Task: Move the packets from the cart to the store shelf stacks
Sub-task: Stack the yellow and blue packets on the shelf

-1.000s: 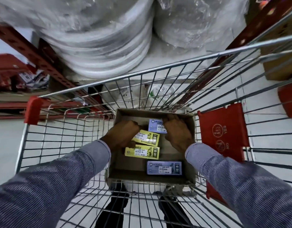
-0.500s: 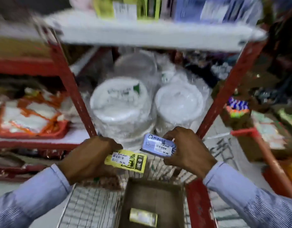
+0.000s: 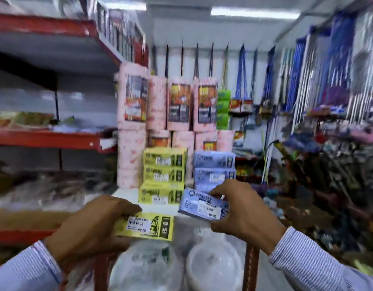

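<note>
My left hand grips a yellow packet with a white price label. My right hand grips a blue packet, tilted, a little higher. Just beyond them, on a white shelf top, stands a stack of three yellow packets and beside it, to the right, a stack of blue packets. The blue packet in my hand overlaps the foot of the blue stack. The cart is out of view. The picture is blurred.
Tall pink wrapped rolls stand behind the stacks. Red shelving runs along the left. Wrapped white plates sit below my hands. Mops and brooms hang at the back right above cluttered goods.
My view has swung up from the cart to the shelf top. Both hands lifted their packets out of the box and carried them up toward the yellow and blue stacks.
</note>
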